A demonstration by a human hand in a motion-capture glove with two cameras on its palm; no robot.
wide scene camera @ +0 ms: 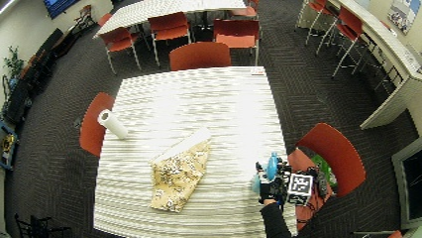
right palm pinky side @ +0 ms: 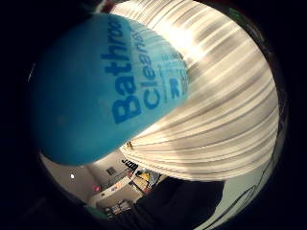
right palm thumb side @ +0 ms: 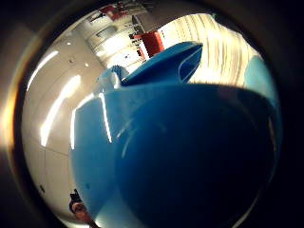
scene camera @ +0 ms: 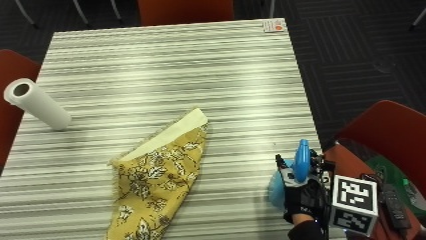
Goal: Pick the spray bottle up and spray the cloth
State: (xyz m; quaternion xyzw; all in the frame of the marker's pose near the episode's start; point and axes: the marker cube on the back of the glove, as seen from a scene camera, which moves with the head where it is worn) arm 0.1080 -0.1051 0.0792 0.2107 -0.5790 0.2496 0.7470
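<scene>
Blue spray bottle [scene camera: 301, 165] is gripped upright by the gloved right hand [scene camera: 303, 200]; yellow cloth [scene camera: 156, 185] lies at nine o'clock, its long axis pointing about one o'clock.

blue spray bottle [scene camera: 303, 161], folded yellow cloth [scene camera: 158, 175]

I count one blue plastic spray bottle [scene camera: 303, 161], one yellow floral cloth [scene camera: 158, 176], one white paper-towel roll [scene camera: 36, 103], on my one striped counter [scene camera: 166, 65].

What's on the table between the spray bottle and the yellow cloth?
Nothing: the outside view shows only bare striped table between the spray bottle, gripped by the gloved right hand, and the cloth.
</scene>
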